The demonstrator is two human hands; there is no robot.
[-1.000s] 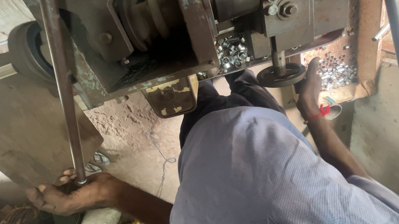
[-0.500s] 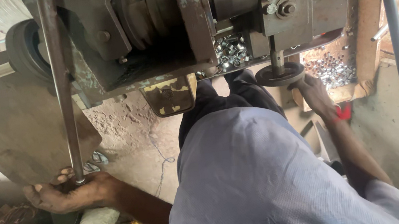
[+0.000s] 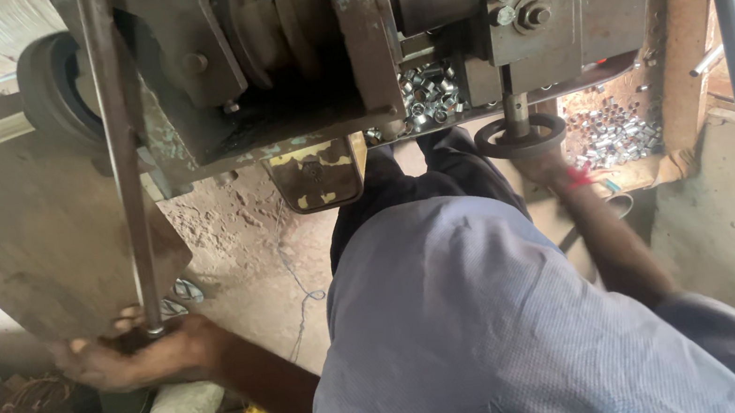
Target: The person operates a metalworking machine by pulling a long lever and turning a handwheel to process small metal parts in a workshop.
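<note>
Head view, looking down over the person's blue-grey shirt (image 3: 498,331) at an old metal machine (image 3: 336,40) that spans the top of the frame.

Left hand (image 3: 127,356) — low at the lower left, fingers curled round the bottom end of a long upright steel bar (image 3: 122,154). The bar runs from the hand straight up past the machine's left side and out of the top edge. The grip looks closed on it; the fingertips are partly hidden by the bar's foot.

Right hand (image 3: 544,164) — raised to the small dark handwheel (image 3: 521,135) that sits on a short vertical shaft under the machine's right part. The hand touches the wheel's underside and near rim; blurred, so whether the fingers are closed round the rim cannot be told. A red band (image 3: 579,176) shows at the wrist.

The hands are well apart, one at each side of the body.

Surroundings: a heap of small shiny metal pieces (image 3: 608,129) lies just right of the handwheel; a yellow-marked plate (image 3: 318,173) hangs below the machine's middle.
</note>
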